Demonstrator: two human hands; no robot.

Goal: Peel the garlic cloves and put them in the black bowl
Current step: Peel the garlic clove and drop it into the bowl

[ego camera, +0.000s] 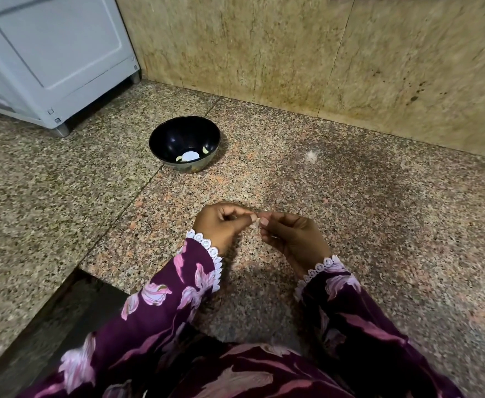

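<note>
A black bowl stands on the granite counter, well beyond my hands. Two pale peeled garlic cloves lie inside it, beside a bright glare spot on its bottom. My left hand and my right hand meet fingertip to fingertip above the counter. Both pinch one small garlic clove, which is mostly hidden by the fingers; only a pale sliver of it shows.
A white appliance stands at the back left, close to the bowl. A beige stone wall runs along the back. A small whitish speck lies on the counter. The counter's edge drops off at the lower left.
</note>
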